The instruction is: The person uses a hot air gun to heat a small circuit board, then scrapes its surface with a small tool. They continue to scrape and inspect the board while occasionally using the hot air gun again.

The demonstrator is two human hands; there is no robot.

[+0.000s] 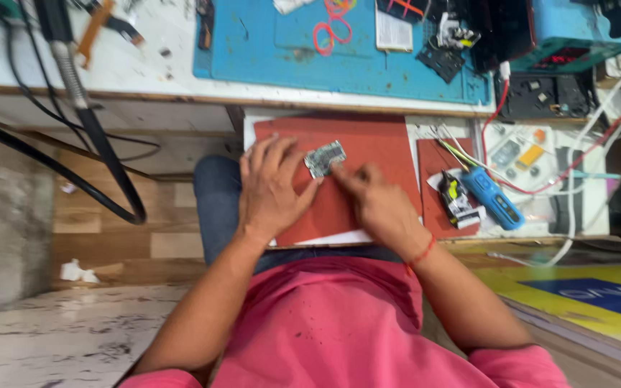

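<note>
A small grey circuit board lies on a red mat set on a pull-out shelf over my lap. My left hand rests flat on the mat just left of the board, fingers spread, fingertips near its edge. My right hand sits to the right with fingers curled, its fingertips touching the board's lower right corner. Whether a tool is pinched in the right fingers is too blurred to tell.
A blue handheld tool and a black-and-white gadget lie right of the mat among white and red wires. A blue work mat with red rubber bands covers the bench above. Black cables hang at left.
</note>
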